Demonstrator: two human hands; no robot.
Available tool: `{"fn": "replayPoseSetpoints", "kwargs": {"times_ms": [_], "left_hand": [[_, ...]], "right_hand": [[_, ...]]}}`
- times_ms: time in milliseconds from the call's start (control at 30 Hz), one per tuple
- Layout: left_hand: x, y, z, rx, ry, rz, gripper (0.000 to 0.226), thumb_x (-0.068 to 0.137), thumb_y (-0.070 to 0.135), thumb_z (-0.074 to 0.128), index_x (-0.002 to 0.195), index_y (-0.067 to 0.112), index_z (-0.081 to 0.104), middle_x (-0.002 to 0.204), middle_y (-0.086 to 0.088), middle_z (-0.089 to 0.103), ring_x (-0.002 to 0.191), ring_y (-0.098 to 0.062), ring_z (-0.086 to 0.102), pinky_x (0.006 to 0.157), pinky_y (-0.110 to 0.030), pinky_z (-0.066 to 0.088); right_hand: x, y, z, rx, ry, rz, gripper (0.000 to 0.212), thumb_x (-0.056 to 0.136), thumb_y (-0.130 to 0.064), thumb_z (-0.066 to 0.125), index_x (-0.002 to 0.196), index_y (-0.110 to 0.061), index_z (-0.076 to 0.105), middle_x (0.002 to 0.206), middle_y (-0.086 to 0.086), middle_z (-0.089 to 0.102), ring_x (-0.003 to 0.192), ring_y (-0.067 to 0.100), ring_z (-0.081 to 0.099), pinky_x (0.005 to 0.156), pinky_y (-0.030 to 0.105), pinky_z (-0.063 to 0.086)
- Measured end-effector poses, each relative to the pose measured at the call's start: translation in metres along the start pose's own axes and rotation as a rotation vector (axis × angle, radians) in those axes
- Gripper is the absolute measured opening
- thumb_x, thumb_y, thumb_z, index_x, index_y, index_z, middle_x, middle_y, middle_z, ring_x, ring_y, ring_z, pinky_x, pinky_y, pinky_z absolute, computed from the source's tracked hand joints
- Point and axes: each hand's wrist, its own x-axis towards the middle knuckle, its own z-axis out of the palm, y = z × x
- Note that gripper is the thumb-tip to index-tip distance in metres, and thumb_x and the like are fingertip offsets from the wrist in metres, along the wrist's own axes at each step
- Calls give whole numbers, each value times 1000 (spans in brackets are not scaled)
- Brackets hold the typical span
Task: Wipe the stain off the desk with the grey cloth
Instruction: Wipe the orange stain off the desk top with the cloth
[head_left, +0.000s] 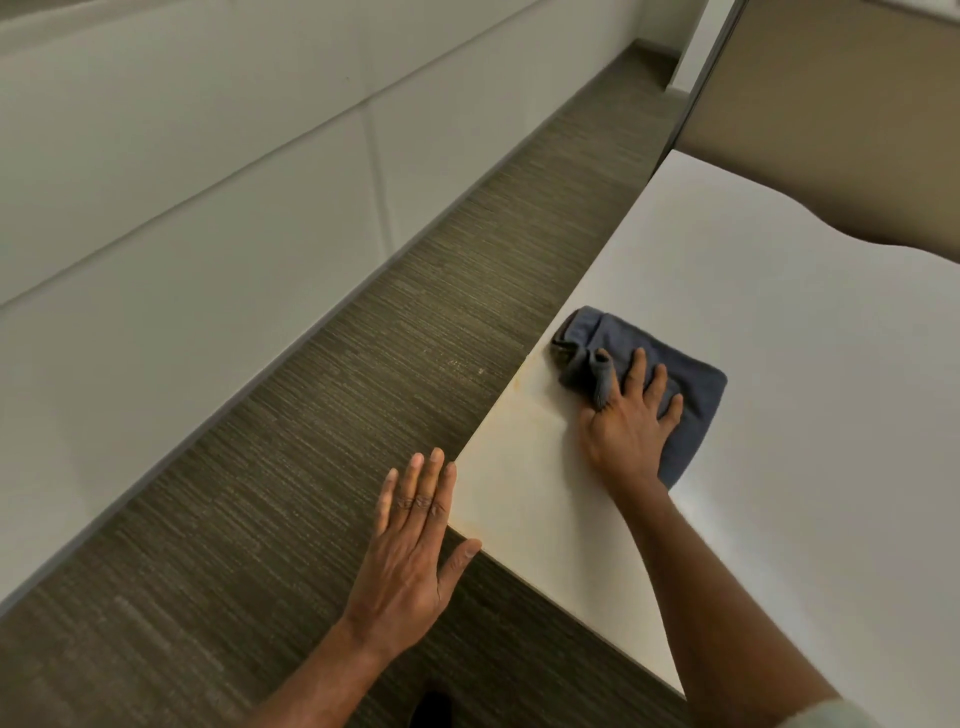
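Note:
A folded grey cloth (691, 405) lies on the white desk (805, 389) near its left edge. My right hand (631, 423) presses flat on top of the cloth, fingers spread, with the index finger tucked under a fold. A faint yellowish stain (519, 410) runs along the desk's left edge, just left of the cloth. My left hand (415, 540) hovers flat and empty beside the desk's near left corner, over the floor, its thumb at the corner.
Dark striped carpet (363, 415) fills the aisle left of the desk. A white panelled wall (182, 208) runs along the far side of the aisle. A beige partition (831, 104) stands behind the desk at the upper right.

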Motion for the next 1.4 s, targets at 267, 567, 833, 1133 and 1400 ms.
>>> {"fn": "replayPoseSetpoints", "kwargs": {"times_ms": [267, 567, 833, 1133, 1400], "left_hand": [[1, 0, 1, -14, 8, -1, 78, 108, 59, 27, 164, 6, 12, 174, -13, 9, 161, -31, 11, 129, -53, 13], [0, 1, -1, 5, 5, -4, 79, 108, 59, 27, 164, 4, 14, 174, -15, 9, 161, -32, 11, 128, -53, 14], [-1, 4, -4, 38, 4, -20, 81, 108, 60, 26, 163, 2, 11, 174, -16, 7, 161, -32, 10, 128, -51, 14], [-5, 11, -10, 67, 34, -123, 94, 103, 67, 30, 163, -1, 5, 173, -20, 6, 161, -34, 9, 127, -54, 18], [-12, 16, -13, 70, 64, -90, 104, 98, 73, 34, 162, -2, 2, 173, -21, 1, 161, -34, 7, 130, -52, 12]], "right_hand": [[44, -20, 4, -30, -29, -16, 71, 98, -30, 44, 161, -31, 10, 171, 9, -6, 156, 35, -12, 124, 58, -11], [19, -40, 11, -52, -109, -276, 72, 102, -33, 38, 161, -33, -4, 171, 4, -13, 156, 29, -17, 124, 56, -13], [-31, -60, 23, -53, -126, -447, 72, 100, -35, 37, 161, -31, -2, 171, 1, -13, 156, 25, -17, 125, 54, -10], [-94, -61, 24, -17, -181, -582, 73, 95, -39, 37, 162, -30, 9, 171, -2, -7, 157, 23, -16, 125, 53, -12], [-125, -37, 15, 18, -258, -723, 78, 86, -41, 23, 161, -35, 4, 171, -7, -9, 155, 16, -21, 125, 53, -11]]}}
